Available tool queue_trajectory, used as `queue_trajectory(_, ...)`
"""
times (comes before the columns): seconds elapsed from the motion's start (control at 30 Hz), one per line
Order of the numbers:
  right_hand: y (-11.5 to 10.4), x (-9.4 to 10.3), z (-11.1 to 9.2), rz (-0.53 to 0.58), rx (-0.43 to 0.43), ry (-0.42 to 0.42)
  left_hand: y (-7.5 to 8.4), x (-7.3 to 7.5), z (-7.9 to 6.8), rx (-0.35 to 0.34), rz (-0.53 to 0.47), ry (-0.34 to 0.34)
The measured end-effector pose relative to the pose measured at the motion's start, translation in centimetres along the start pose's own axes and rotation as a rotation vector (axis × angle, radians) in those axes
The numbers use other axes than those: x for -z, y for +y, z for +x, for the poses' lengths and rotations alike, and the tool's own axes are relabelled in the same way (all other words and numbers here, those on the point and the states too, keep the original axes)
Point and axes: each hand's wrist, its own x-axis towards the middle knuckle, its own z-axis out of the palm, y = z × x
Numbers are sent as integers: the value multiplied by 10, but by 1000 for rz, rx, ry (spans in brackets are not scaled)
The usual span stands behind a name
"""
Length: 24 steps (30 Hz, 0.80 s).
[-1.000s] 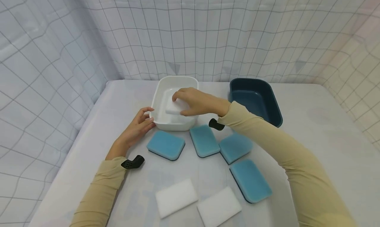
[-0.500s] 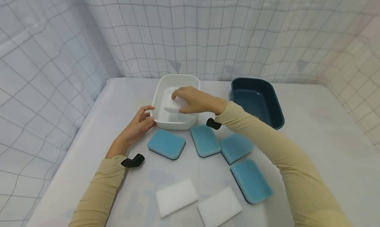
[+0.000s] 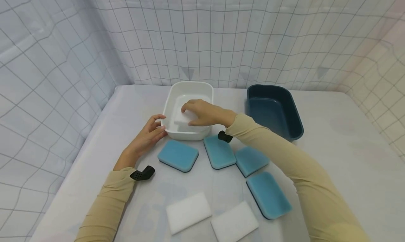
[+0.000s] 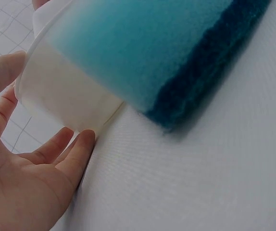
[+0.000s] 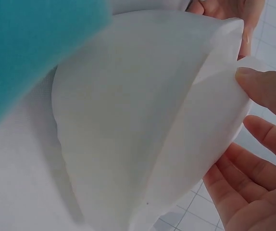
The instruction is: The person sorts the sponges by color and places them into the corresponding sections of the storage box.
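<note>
In the head view, a white tub [image 3: 186, 135] stands at the back left. My left hand [image 3: 147, 135] holds its left side, fingertips at the rim and near corner. Inside the tub, my right hand [image 3: 204, 112] grips a white sponge [image 3: 180, 119], thumb on the near side and fingers over the far side. The sponge is partly covered by that hand. In front of the tub lie a blue sponge [image 3: 178, 156] with a dark scouring side and another blue sponge [image 3: 219, 152]. The left wrist view shows the left hand [image 4: 37, 168] against the tub wall [image 4: 66, 91].
A dark blue tub [image 3: 272, 112] stands at the back right. Two more blue sponges, one [image 3: 251, 161] and a second [image 3: 269, 196], lie right of centre. A white sponge [image 3: 188, 213] and another white sponge [image 3: 235, 222] lie nearest. Gridded curtain [image 3: 202, 41] hangs behind.
My right hand has shifted slightly left and toward me within the white tub, with the white sponge under its fingers. My left hand keeps its place on the tub.
</note>
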Motion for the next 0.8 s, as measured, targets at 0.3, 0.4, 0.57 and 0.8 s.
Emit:
queue_trajectory(0.3, 8, -8, 6, 33, -64, -118, -1, -1, 0, 6, 12, 2)
queue_trajectory(0.4, 11, -10, 5, 33, -94, -149, -1, -3, 0, -2, 8, 1)
queue_trajectory(0.57, 14, -16, 5, 38, -108, -184, -2, -4, -1, -19, -7, -15)
queue_trajectory(0.8, 16, -17, 9, 21, -79, -184, 1, -1, -1, -8, -3, 5)
